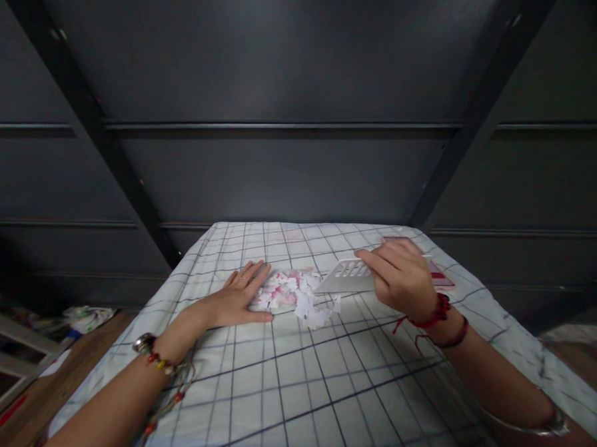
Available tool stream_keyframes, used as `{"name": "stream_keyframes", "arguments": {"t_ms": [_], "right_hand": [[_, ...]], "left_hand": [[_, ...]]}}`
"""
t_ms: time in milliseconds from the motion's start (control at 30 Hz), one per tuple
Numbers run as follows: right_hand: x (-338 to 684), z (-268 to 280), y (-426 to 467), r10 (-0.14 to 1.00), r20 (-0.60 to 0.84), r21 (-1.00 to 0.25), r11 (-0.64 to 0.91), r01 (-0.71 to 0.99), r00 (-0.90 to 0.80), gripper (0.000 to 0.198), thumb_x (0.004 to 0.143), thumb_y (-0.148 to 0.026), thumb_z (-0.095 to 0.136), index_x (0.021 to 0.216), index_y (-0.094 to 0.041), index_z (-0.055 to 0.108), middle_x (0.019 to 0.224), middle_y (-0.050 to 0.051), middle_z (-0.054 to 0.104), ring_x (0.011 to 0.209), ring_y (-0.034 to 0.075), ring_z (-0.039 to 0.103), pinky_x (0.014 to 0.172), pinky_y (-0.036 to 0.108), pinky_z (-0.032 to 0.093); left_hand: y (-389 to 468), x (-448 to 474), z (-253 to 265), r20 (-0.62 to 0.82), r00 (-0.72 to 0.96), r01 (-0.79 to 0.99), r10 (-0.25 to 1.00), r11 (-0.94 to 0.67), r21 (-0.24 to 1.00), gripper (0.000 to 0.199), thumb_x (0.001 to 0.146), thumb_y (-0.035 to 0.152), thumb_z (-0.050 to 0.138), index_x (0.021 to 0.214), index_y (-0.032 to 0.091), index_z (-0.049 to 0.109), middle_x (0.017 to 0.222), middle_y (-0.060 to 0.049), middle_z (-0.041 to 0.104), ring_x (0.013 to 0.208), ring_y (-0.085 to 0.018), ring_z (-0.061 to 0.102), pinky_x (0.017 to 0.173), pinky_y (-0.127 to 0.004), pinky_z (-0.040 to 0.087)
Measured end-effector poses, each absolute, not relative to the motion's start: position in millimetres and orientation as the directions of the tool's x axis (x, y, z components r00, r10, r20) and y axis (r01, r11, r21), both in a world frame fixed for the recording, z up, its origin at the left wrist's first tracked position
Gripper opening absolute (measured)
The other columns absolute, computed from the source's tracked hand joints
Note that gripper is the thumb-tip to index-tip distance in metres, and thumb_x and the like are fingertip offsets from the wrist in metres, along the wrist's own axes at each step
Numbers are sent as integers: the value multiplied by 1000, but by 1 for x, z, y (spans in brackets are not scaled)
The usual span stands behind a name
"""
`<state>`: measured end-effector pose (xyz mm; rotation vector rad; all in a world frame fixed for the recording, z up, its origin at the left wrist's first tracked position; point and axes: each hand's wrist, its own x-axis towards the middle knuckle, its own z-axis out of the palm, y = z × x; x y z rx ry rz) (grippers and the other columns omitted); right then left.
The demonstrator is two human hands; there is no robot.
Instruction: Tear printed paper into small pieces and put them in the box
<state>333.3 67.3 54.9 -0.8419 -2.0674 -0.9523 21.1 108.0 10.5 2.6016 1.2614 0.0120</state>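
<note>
A heap of torn paper scraps (288, 288), white with pink marks, lies on the checked cloth between my hands. Along its left side rests my left hand (234, 299), palm down with fingers spread, thumb and fingers bordering the heap. My right hand (401, 272) grips a flat white slotted plastic piece (343, 279), tilted so that its left edge comes down at the right side of the scraps. My fingers hide the end they hold. Loose white scraps (316, 314) spill toward me from the heap. Whether anything lies under the heap, I cannot tell.
A flat red-and-pink item (440, 276) lies partly behind my right hand. The white cloth with dark grid lines (290, 390) covers the table, whose far edge meets a dark panelled wall (281, 176). A pale wooden frame (11, 362) stands at lower left.
</note>
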Motion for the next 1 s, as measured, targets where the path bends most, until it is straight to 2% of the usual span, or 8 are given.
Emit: {"name": "stream_keyframes", "arguments": {"t_ms": [133, 333, 533, 1000], "right_hand": [[334, 54, 69, 257, 774, 383, 536, 752, -578, 29, 74, -3, 38, 81, -14, 63, 60, 3, 55, 61, 15, 43, 59, 31, 33], [336, 54, 70, 268, 760, 400, 525, 751, -592, 29, 72, -2, 38, 80, -15, 63, 60, 3, 56, 61, 15, 42, 58, 31, 32], [337, 56, 70, 246, 757, 399, 561, 725, -606, 25, 75, -4, 39, 79, -12, 62, 60, 3, 55, 60, 15, 43, 57, 30, 34], [336, 54, 71, 251, 766, 395, 542, 742, -591, 28, 73, -3, 38, 80, -13, 63, 59, 3, 54, 60, 15, 42, 57, 30, 33]], "left_hand": [[108, 22, 11, -119, 620, 778, 776, -588, 221, 99, 72, 70, 47, 143, 18, 1, 147, -15, -3, 131, -38, -3, 104, -53, 9], [107, 23, 12, -121, 624, 774, 772, -591, 225, 96, 73, 69, 47, 143, 21, 1, 148, -12, -2, 132, -37, -2, 104, -53, 9], [106, 23, 13, -144, 622, 779, 770, -590, 211, 97, 74, 70, 44, 143, 18, 0, 147, -15, -5, 131, -37, -5, 104, -52, 7], [104, 24, 17, -174, 614, 787, 770, -579, 213, 98, 73, 73, 41, 142, 18, -1, 147, -14, -6, 131, -37, -6, 104, -52, 6]]}}
